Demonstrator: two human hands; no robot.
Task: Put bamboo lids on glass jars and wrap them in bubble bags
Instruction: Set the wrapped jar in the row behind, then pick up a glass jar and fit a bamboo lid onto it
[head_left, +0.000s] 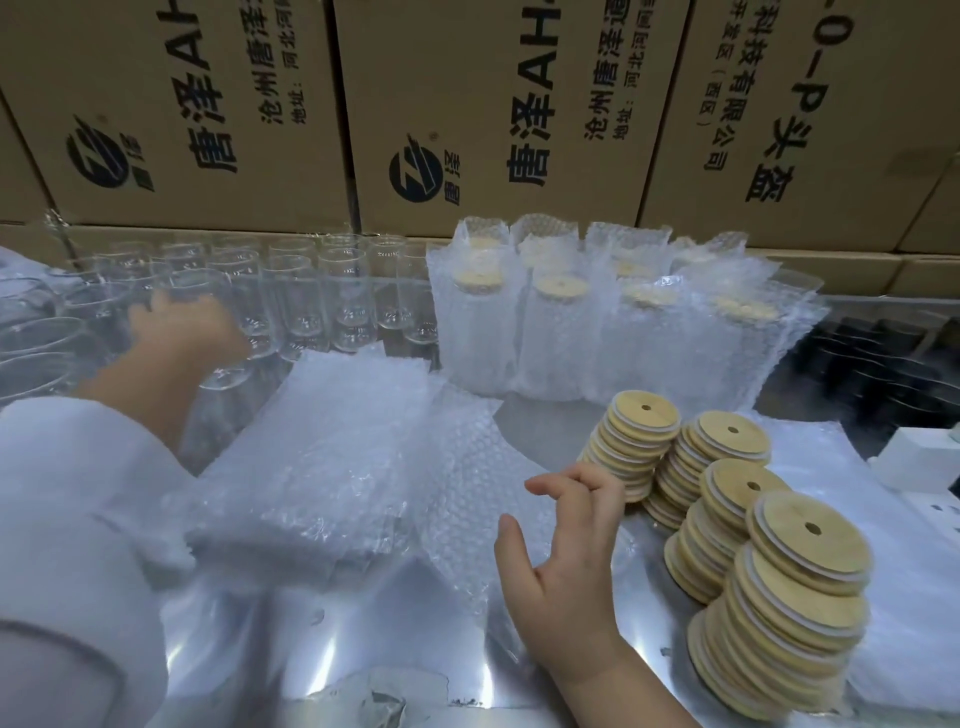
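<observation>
My left hand (179, 332) reaches to the far left and grips a clear glass jar (228, 358), which is tilted among several empty glass jars (332, 296) standing in rows. My right hand (566, 561) hovers with its fingers spread and relaxed, holding nothing, just left of leaning stacks of round bamboo lids (779, 571). Flat bubble bags (322, 457) lie in piles in the middle of the table. Several jars with lids on stand wrapped in bubble bags (561, 332) at the back right.
Large cardboard boxes (493, 104) with printed text wall off the back. The table top (363, 649) is shiny metal. Dark items (883, 364) and a white box (919, 457) sit at the far right.
</observation>
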